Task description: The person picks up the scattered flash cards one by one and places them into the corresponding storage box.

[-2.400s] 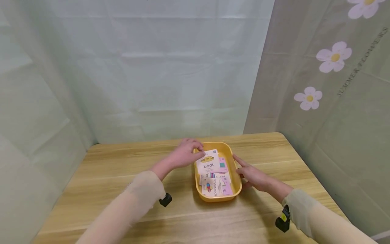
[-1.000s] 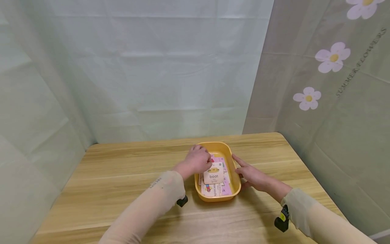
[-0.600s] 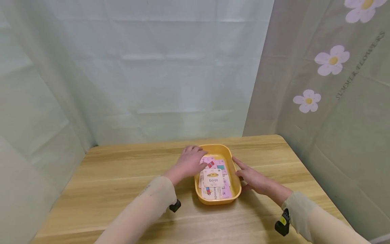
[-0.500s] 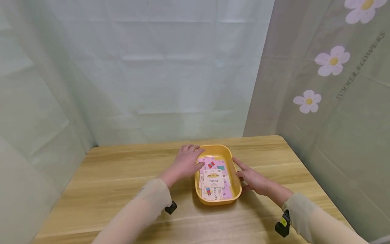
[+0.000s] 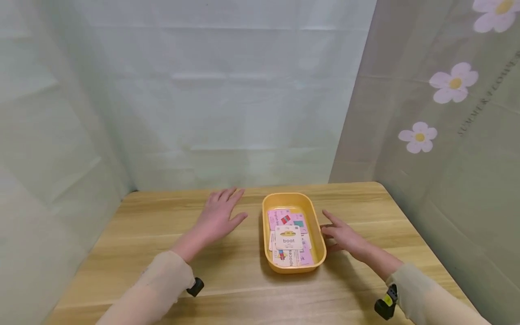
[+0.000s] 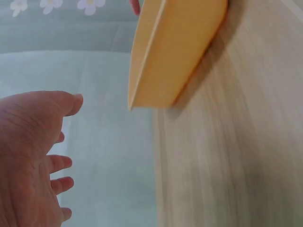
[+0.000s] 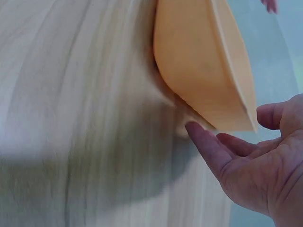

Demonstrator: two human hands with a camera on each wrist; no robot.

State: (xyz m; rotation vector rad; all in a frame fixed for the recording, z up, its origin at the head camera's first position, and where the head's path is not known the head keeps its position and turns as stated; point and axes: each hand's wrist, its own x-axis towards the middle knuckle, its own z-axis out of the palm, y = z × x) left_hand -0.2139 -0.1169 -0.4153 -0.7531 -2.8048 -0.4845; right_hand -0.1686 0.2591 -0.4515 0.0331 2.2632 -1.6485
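A yellow plastic tray [image 5: 318, 250] stands on the wooden table, holding several picture word cards. The boat card [image 5: 289, 238] lies on top, overlapping the spaceship card [image 5: 284, 257] and some pink cards [image 5: 280, 217]. To the tray's left, my left hand [image 5: 217, 217] hovers with spread fingers and holds nothing; its bare palm [image 6: 26, 161] shows in the left wrist view. My right hand [image 5: 345, 239] is just off the tray's right side, fingers extended and thumb apart. In the right wrist view its fingers [image 7: 208, 144] are close to the tray's wall, with nothing gripped.
The wooden table [image 5: 243, 293] reaches back to a pale cloth curtain [image 5: 227, 99]. Another curtain with printed flowers [image 5: 454, 83] hangs along the right. Each wrist wears a black camera mount [image 5: 196, 287].
My left hand set the boat card down on the other cards, released it and moved away left. My right hand has come slightly off the tray's side.
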